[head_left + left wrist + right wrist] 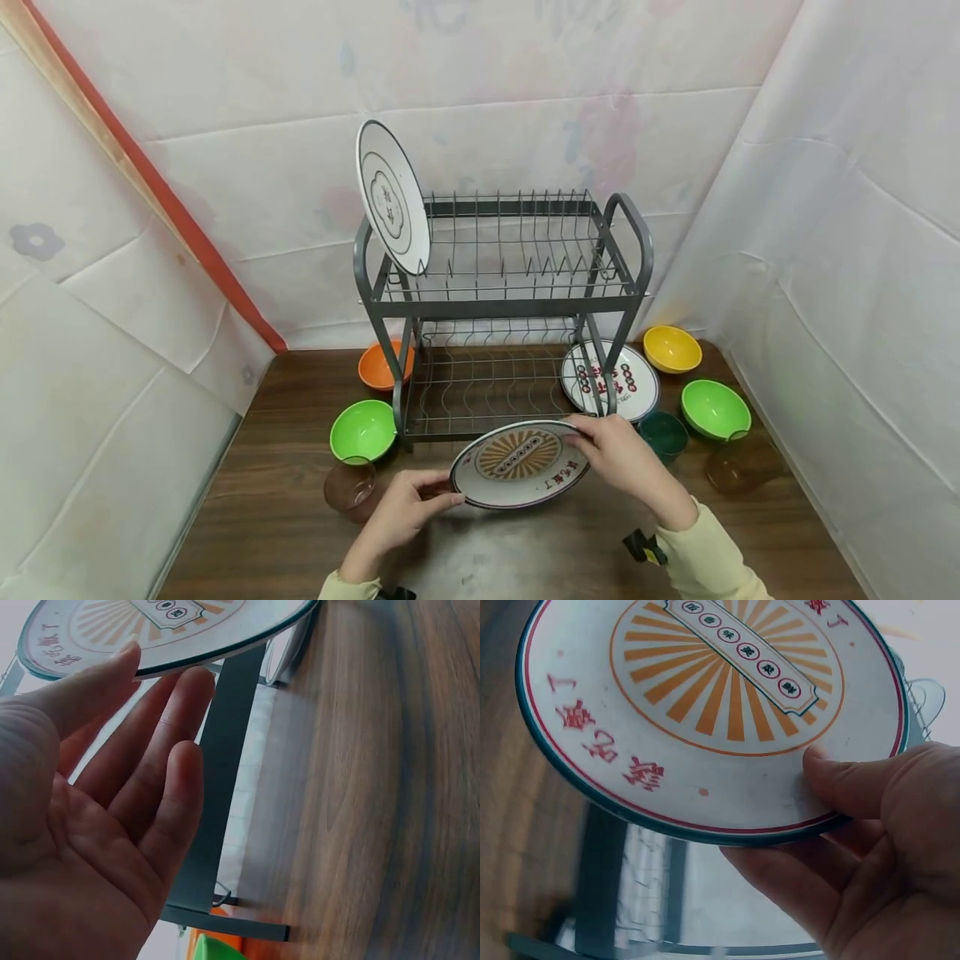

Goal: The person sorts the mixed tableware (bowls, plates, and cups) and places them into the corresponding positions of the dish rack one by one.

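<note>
Left hand point(401, 508) and right hand point(626, 458) both grasping the sunburst plate point(521, 462), thumbs on the face, fingers under the rim; plate is held tilted, just in front of the dish rack point(506, 308). Plate round, glossy white, dark green edge, red inner line, orange rays, red characters. Rack: dark grey flat bars, rounded end handles, thin wire slots, two tiers; lower-tier wires wavy. Upper tier holds one white plate point(390, 200), leaning at its left end, dark rim, grey line pattern. Left of rack: smooth orange bowl point(375, 368), partly behind a leg; green bowl point(363, 429) nearer; see-through brownish cup point(350, 487) nearest. Right of rack: red-print plate point(633, 379), partly behind a leg; yellow bowl point(672, 350) farther back; second green bowl point(715, 410); dark green translucent cup point(663, 437); brown transparent cup point(738, 467) nearer. Bowls mouth-up, round. Under rack: wood-grain table point(255, 500). Behind rack: creased pale printed cloth point(487, 150).
</note>
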Available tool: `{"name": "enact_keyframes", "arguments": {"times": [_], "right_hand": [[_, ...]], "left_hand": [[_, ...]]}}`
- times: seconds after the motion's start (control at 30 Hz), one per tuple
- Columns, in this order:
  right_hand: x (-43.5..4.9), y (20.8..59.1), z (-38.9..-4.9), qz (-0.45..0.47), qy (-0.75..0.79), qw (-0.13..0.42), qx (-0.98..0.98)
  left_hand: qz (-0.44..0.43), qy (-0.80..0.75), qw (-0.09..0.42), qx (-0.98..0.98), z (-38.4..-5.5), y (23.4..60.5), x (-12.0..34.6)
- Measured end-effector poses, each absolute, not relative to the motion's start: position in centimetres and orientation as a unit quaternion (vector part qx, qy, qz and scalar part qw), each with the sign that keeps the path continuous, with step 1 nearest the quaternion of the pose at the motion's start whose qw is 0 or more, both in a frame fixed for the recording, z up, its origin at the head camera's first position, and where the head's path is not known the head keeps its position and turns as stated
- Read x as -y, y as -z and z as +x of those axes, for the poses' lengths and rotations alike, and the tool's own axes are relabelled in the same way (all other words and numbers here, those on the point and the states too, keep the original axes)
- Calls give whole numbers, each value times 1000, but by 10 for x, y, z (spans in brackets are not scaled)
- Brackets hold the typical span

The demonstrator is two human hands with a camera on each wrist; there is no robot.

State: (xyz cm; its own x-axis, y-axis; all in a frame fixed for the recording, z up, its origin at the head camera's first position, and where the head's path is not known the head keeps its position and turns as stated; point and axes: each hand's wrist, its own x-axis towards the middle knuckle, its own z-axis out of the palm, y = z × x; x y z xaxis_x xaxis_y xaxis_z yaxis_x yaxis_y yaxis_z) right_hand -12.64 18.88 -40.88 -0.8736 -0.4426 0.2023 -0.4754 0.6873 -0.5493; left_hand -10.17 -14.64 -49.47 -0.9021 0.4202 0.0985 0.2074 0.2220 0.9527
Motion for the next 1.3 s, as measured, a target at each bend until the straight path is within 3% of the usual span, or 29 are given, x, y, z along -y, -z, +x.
{"name": "enact_keyframes", "arguments": {"times": [0.77, 1.07, 1.3], "right_hand": [[-189, 334, -132, 402, -176, 201, 876], [-193, 303, -133, 446, -185, 280, 830], [-195, 272, -132, 494, -174, 310, 793]], "left_hand": [[219, -585, 129, -770, -100, 484, 137], [152, -563, 91, -807, -103, 487, 144], [98, -584, 54, -804, -104, 486, 159]]}}
